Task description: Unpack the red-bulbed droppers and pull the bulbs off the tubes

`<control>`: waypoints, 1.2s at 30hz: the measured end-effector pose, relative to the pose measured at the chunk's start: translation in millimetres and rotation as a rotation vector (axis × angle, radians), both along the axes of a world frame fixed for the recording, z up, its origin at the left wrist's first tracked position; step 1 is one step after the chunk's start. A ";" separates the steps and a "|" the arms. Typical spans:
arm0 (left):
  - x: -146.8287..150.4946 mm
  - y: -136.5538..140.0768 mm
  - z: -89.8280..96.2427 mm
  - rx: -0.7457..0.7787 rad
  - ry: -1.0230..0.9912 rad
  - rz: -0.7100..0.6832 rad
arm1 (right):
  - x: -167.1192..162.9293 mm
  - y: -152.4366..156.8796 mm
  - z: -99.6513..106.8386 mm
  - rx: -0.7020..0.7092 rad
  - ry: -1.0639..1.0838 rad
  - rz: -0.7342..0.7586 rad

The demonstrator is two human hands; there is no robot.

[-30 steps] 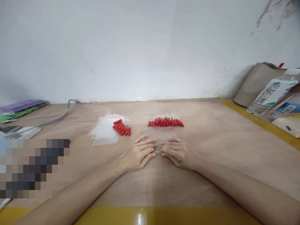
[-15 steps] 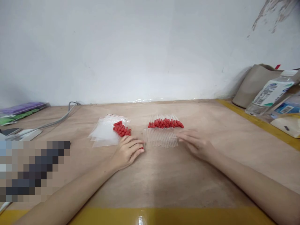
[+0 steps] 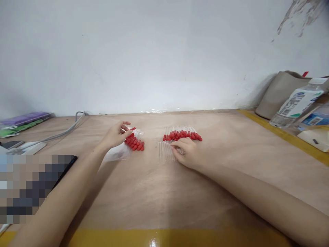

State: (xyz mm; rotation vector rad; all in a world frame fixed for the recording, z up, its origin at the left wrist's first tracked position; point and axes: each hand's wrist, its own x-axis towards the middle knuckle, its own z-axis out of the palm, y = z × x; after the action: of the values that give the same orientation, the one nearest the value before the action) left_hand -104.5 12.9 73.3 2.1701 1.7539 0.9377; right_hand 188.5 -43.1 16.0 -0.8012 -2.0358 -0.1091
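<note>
Small red rubber bulbs [image 3: 135, 143] lie in a pile on a stack of clear plastic bags [image 3: 117, 153]. My left hand [image 3: 114, 135] is at the pile's far left side, thumb and fingers closed on one red rubber bulb [image 3: 133, 129]. Thin clear glass tubes [image 3: 163, 152] lie side by side in a row at the middle. Over this row is my right hand [image 3: 187, 151], its fingers pinched on the end of a glass tube and hiding the row's right part. Just beyond lie droppers with red bulbs [image 3: 182, 134], their clear stems pointing away.
At the right stand a water bottle [image 3: 298, 103] and a beige container [image 3: 273, 94]. A grey cable [image 3: 69, 128] and purple and green packets [image 3: 24, 120] are at the left. Yellow tape [image 3: 154, 237] lines the table's near edge.
My left hand has moved away and left, from beside the glass tubes to the pile of red bulbs. My right hand has moved left over the tubes, and its fingers have closed.
</note>
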 end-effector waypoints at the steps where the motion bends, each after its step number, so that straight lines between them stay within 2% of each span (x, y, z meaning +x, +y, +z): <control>1: -1.7 2.6 -0.8 -0.017 -0.027 0.003 | -10.6 5.4 -0.4 0.014 -0.026 -0.022; 5: -6.4 9.1 -11.2 -0.055 -0.053 -0.017 | -45.9 19.8 -4.9 0.053 -0.238 -0.103; 10: -12.9 14.1 -22.1 -0.087 -0.049 -0.050 | -63.8 13.0 -5.8 0.104 -0.539 -0.141; 17: -19.0 17.6 -24.6 -0.052 0.037 -0.014 | -65.0 -2.9 0.0 -0.055 -0.524 -0.128; 22: -18.4 18.3 -21.4 0.069 0.049 0.085 | -65.1 -5.5 -0.8 -0.087 -0.510 -0.104; 25: -5.2 13.1 -17.3 0.181 0.100 0.081 | -65.0 -4.6 -2.9 -0.083 -0.484 -0.108; 28: 19.4 3.9 -14.0 0.210 0.176 -0.065 | -59.4 -4.6 -4.7 -0.034 -0.430 -0.120; 31: 49.3 -2.5 -13.2 0.097 0.235 -0.182 | -43.6 -9.3 -5.0 0.029 -0.385 -0.091; 36: 94.6 7.0 -16.7 -0.116 0.250 -0.176 | -2.6 -24.3 -4.9 0.104 -0.353 0.010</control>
State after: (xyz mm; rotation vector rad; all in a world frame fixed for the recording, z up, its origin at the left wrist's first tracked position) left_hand -9.9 19.9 56.6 2.4016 1.6349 0.5299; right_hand 185.9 -67.4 11.1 -0.7459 -2.3416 -0.3698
